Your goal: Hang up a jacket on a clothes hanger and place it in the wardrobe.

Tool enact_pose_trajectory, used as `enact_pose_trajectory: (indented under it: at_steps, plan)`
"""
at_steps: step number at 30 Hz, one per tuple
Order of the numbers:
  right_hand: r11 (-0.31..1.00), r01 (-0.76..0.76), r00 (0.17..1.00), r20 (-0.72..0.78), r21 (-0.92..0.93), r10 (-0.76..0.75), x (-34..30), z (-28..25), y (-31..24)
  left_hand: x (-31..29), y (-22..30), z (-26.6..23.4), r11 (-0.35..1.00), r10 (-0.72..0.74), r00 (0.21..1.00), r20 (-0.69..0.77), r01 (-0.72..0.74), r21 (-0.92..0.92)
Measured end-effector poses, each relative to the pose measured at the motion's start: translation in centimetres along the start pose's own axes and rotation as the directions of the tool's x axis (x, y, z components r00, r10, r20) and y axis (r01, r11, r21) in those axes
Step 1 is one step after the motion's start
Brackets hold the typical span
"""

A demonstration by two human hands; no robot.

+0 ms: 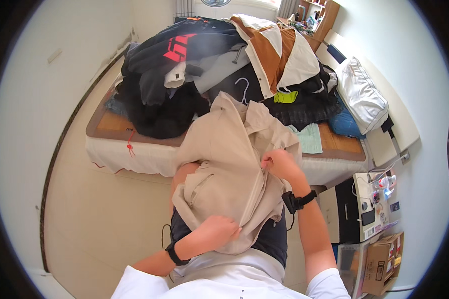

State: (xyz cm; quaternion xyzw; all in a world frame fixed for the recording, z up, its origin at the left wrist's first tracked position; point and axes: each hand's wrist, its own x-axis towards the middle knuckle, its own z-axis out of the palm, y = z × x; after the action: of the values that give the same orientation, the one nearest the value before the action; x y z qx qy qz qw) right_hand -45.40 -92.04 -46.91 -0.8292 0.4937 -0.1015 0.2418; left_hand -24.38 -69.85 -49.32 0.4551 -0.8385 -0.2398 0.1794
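Note:
A beige jacket (219,164) lies over my lap and reaches up onto the edge of the bed. From its collar sticks the hook of a light-coloured hanger (243,88). Low on the front, my left hand (218,233) is closed on the jacket's edge near the hem. Higher up and to the right, my right hand (283,164) pinches the other part of the front edge beside the long front opening. Whether a zip runs there is too small to make out.
Clothes are heaped on the bed (149,158), among them a black fluffy garment (159,112) and a brown and white jacket (274,47). A white bag (361,97) leans at the headboard. At right stand a bedside cabinet (338,212) and a cardboard box (379,264).

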Motion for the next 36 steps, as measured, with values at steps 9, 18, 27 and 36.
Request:
enact_pose_trajectory:
  at_steps: [9,18,27,36]
  plan:
    - [0.991,0.065,0.998,0.008,0.119,-0.067,0.3,1.8,0.7,0.3,-0.7,-2.9,0.971,-0.174,0.954,0.245,0.207,-0.117]
    - [0.986,0.089,0.995,0.025,0.144,-0.094,0.2,1.8,1.1,7.0,-3.9,-7.9,0.990,-0.123,0.989,0.081,0.117,0.078]
    - [0.959,0.021,1.000,0.014,0.284,-0.026,1.2,1.7,0.5,17.1,-6.7,-4.4,0.961,-0.176,0.984,0.005,0.171,0.219]
    - [0.980,0.139,0.990,0.008,0.141,-0.142,3.0,2.6,3.0,16.1,-6.8,-0.7,0.936,-0.102,0.994,0.048,0.080,0.342]
